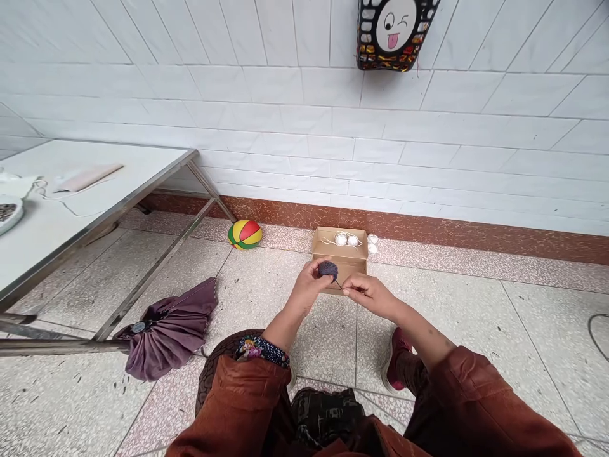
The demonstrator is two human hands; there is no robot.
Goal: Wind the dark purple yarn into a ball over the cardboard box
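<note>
A dark purple-grey ball of yarn (328, 270) is gripped between the thumb and fingers of my left hand (308, 284). From its lower side a short dark strand runs to my right hand (367, 293), whose thumb and index finger pinch the end. Both hands are above an open cardboard box (340, 255) on the floor. Two small white balls of yarn (341, 239), with loose ends trailing, lie at the back of the box. More white yarn balls (372, 244) sit on the floor against the box's right side.
A red, yellow and green ball (245, 235) rests near the wall. To the left stand a metal-framed table (90, 184) and a folded purple umbrella (171, 330) on the floor. A black basket (394, 35) hangs on the tiled wall. A tyre (214, 362) is beside my left arm.
</note>
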